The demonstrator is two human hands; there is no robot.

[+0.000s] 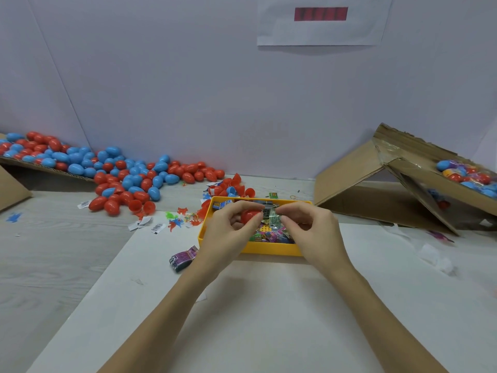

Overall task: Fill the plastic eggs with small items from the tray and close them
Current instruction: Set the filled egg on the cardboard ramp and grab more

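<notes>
A yellow tray [269, 249] of small wrapped items sits at the table's middle. Over it, my left hand [228, 230] grips a red plastic egg half [248, 216]. My right hand [309, 227] pinches a small green and clear packet [272, 218] right at the egg's open side. The packet touches the egg's rim; how far it is inside is hidden by my fingers. A big heap of closed red and blue eggs [126, 173] lies at the back left, with loose red egg halves [234, 184] just behind the tray.
A tilted cardboard box [403, 181] at the right holds several filled eggs [468, 175]. A dark wrapped packet [183, 258] lies left of the tray. Small plastic toys [177, 219] and paper tags [156, 228] are scattered left of it. A white sheet [255, 319] covers the near table.
</notes>
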